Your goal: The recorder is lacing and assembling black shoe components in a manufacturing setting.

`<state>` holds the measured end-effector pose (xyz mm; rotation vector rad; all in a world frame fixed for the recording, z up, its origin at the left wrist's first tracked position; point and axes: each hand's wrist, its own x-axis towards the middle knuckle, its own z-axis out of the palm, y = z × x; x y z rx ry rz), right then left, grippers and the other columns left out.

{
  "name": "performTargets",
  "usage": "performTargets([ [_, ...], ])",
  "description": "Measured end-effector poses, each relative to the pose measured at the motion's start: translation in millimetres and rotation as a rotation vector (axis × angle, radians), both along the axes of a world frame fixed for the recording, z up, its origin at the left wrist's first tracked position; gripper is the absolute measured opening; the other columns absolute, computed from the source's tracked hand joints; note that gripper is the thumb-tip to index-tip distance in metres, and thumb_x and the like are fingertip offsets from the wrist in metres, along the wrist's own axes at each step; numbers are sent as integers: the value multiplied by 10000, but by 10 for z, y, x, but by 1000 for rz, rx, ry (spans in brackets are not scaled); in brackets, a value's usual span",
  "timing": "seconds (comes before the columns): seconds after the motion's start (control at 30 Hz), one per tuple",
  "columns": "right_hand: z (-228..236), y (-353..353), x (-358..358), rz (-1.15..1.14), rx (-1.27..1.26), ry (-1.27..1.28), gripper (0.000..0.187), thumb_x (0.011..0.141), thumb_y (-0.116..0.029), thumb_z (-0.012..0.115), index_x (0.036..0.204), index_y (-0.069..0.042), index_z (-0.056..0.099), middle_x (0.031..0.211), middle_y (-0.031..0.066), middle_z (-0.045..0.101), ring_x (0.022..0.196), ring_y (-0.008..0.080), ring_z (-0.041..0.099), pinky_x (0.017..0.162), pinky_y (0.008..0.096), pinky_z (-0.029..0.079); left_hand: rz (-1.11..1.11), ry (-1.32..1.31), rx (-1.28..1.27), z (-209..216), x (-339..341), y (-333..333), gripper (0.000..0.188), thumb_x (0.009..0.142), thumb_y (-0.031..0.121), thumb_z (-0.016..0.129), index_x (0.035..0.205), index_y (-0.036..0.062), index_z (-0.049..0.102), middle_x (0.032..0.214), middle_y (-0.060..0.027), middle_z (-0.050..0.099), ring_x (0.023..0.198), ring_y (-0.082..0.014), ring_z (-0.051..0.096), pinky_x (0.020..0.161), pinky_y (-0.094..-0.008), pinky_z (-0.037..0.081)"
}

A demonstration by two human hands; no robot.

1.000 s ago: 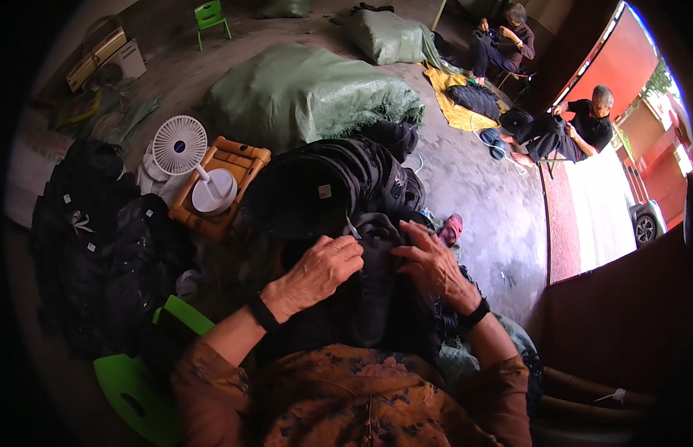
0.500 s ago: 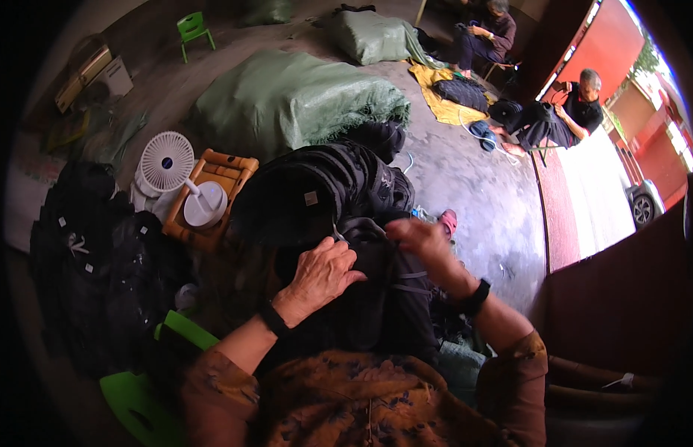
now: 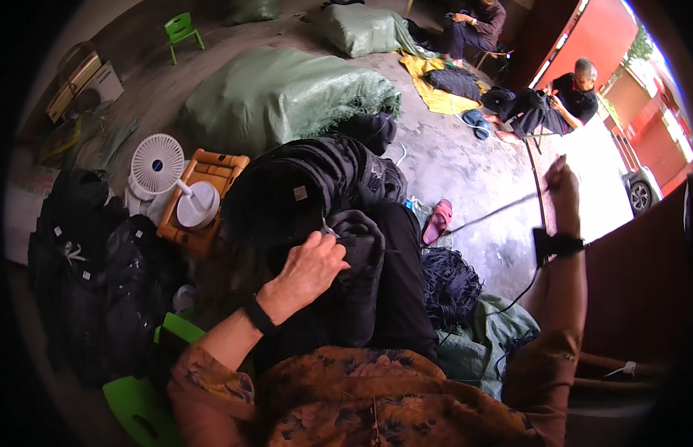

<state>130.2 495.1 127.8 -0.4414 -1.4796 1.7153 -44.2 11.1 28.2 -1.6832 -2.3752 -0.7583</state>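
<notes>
On my lap lies a black shoe (image 3: pixel 359 257), its toe pointing away from me. My left hand (image 3: pixel 305 270) is closed on its left edge, and a small shiny metal piece (image 3: pixel 328 228) sticks out above the fingers; its kind is hard to make out. Raised far out to the right, my right hand (image 3: pixel 564 186) is closed on a dark shoelace (image 3: pixel 495 214). The lace runs taut back toward the shoe. Against the shoe's far side leans a curved stack of nested black shoes (image 3: pixel 309 175). A tangle of black laces (image 3: pixel 449 287) sits beside my right thigh.
At left are a white fan (image 3: pixel 159 165) on a bamboo stool (image 3: pixel 212 170), a heap of black shoes (image 3: pixel 100 261) and a green chair (image 3: pixel 141 406). Ahead lies a large green sack (image 3: pixel 264 93). A pink slipper (image 3: pixel 437 222) is on the floor. Two people sit at the far right.
My right hand has swung up and out to the right from beside the shoe, drawing the lace taut. My left hand stays on the shoe. The view has shifted slightly.
</notes>
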Motion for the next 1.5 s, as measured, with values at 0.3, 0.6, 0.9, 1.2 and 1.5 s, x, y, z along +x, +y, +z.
performTargets([
  [0.3,-1104,-2079,-282,403,-172,-491,180,972,-176,578,1068,-25,600,772,38,618,601,122,590,594,253,496,-36,-791,-35,-39,-240,124,213,875,245,693,812,48,642,816,-21,613,861,-149,569,778,-295,454],
  [0.6,-916,-3303,-763,905,-438,-435,216,999,-187,547,1078,11,577,747,56,622,571,137,609,567,254,522,-223,-1632,263,-53,-242,122,238,933,292,667,902,55,666,839,34,625,829,-53,533,814,-216,419],
  [0.9,514,-754,-44,298,285,36,184,981,-82,514,1134,14,549,928,22,569,838,83,540,746,264,493,-73,-1097,189,-109,-127,73,157,946,104,549,1069,22,603,932,-17,608,837,-106,561,789,-257,465],
  [1.2,1479,-1229,128,47,271,76,311,1047,-186,452,1273,23,499,872,3,518,600,31,347,537,187,319,-115,-290,315,-103,115,-118,193,764,-9,723,940,22,650,1120,-121,593,1139,-320,559,951,-388,486],
  [1.5,1370,-1052,-16,203,281,63,326,1043,-227,465,1263,8,515,887,4,549,630,22,423,550,158,363,-114,-167,89,94,142,-32,160,759,-24,704,878,6,603,1003,-113,552,1010,-286,596,812,-358,539],
])
